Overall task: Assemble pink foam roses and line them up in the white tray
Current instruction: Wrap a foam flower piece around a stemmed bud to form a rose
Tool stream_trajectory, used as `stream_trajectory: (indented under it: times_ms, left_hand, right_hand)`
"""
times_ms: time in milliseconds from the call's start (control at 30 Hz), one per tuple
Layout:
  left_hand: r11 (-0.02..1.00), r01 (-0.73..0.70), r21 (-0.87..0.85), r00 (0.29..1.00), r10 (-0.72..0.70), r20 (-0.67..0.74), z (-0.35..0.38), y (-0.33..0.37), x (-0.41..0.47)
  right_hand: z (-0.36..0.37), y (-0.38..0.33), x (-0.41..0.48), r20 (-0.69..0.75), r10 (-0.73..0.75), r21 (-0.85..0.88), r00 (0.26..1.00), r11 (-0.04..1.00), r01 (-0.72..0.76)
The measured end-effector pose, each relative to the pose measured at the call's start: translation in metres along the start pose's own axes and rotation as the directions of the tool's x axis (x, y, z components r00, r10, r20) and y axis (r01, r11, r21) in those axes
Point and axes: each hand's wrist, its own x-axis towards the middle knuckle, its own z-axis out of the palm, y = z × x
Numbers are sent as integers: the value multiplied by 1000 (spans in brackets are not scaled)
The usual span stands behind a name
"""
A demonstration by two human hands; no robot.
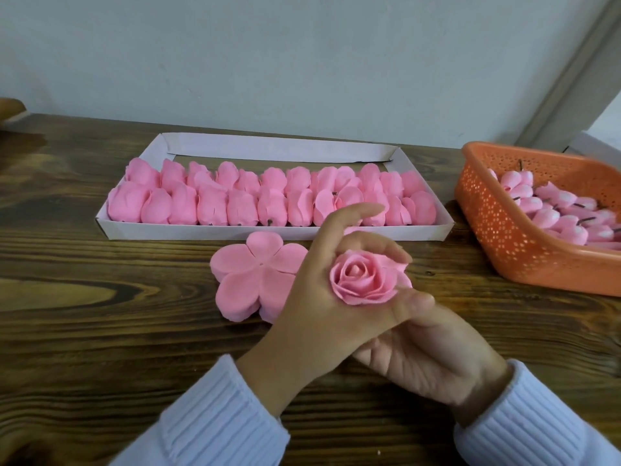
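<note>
Fully open pink foam rose (364, 280), tight spiral centre.

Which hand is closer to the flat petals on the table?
Left. The left hand overlaps the right edge of the petals while gripping the rose; the right hand is farther right, thumb on the rose.

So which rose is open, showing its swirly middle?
The rose between the left hand and right hand: it faces up, swirl showing. Those in the tray lie on their sides, closed.
</note>
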Motion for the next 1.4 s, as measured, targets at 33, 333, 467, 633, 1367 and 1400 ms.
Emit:
stream_trajectory:
  times_ms: [33, 333, 467, 633, 1367, 1400]
  left_hand:
    - [999, 41, 3, 999, -41, -1, 0, -1, 1]
    - [996, 84, 1, 996, -84, -24, -1, 0, 3]
    - [996, 74, 40, 997, -74, 8, 0, -1, 2]
    - [990, 106, 88, 994, -108, 17, -1, -5, 1]
    - [999, 43, 32, 999, -44, 18, -2, 0, 1]
    - [998, 45, 41, 999, -46, 16, -2, 1, 1]
  right_hand:
    - [0, 0, 0, 7, -39, 7, 999, 999, 38]
    - [-1, 0, 0, -39, -74, -43, 997, 996, 72]
    - [1, 2, 0, -130, -65, -75, 989, 996, 56]
    - [3, 2, 0, -40, -149, -46, 988, 988, 147]
    - [2, 1, 0, -7, -43, -46, 999, 998, 43]
    - [3, 2, 0, -50, -24, -89, 998, 996, 20]
